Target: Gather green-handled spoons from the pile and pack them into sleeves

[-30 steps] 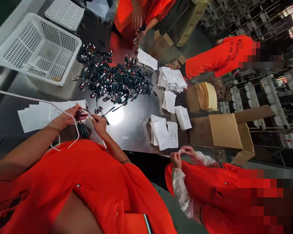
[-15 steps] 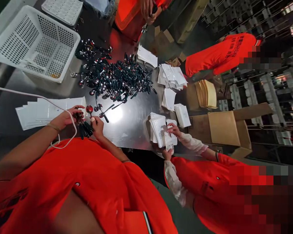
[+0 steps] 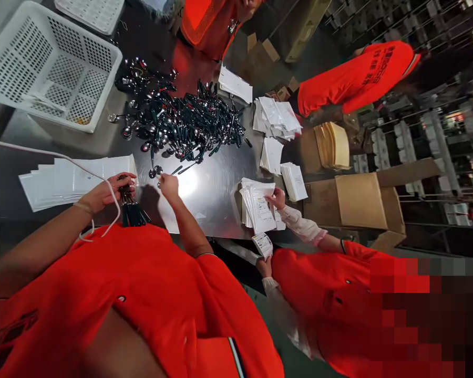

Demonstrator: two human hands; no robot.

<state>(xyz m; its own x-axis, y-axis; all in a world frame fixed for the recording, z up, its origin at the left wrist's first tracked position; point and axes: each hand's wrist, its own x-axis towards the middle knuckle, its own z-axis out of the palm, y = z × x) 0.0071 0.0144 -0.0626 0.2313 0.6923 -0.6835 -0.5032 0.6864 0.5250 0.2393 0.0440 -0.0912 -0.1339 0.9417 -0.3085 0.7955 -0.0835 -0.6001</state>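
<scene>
Held at the table's near edge is a bunch of dark-handled spoons [image 3: 133,209], its handles pointing down toward my body. My left hand [image 3: 112,191] is wrapped round the upper end of this bunch. To its right, my right hand [image 3: 168,186] is closed at a few loose spoons [image 3: 155,171] on the metal table; the fingers hide what they grip, if anything. Beyond both hands spreads a large heap of dark-handled metal spoons [image 3: 189,123]. White envelopes [image 3: 69,178] lie fanned out left of my left hand, partly under the forearm.
A white cable [image 3: 55,153] crosses over my left wrist. The white plastic basket [image 3: 98,105] stands at the back left. On the right, a co-worker's hands handle labelled white packets [image 3: 260,207]. Beyond are paper stacks [image 3: 294,181] and an open cardboard box [image 3: 360,205].
My right hand has moved right and away from the bunch, to the loose spoons. The red-reflecting spoon beside it no longer shows there. The co-worker's hands have drawn apart, one with a label.
</scene>
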